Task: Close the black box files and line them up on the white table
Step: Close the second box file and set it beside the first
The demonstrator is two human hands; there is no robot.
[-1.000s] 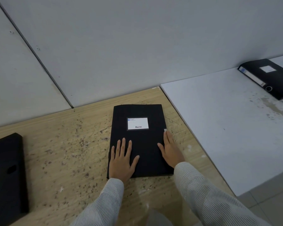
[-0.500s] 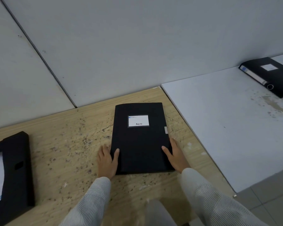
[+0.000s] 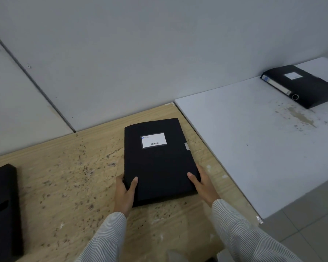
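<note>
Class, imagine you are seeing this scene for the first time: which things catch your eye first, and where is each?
A closed black box file lies on the speckled wooden table, gripped at its near corners by the left hand and right hand. Another black file lies far right on the white table.

Setting: plain office or storeroom.
Evidence: black box files (image 3: 159, 161) on worn wooden table (image 3: 64, 186), white table (image 3: 254, 148), bare panel walls (image 3: 159, 53).
</note>
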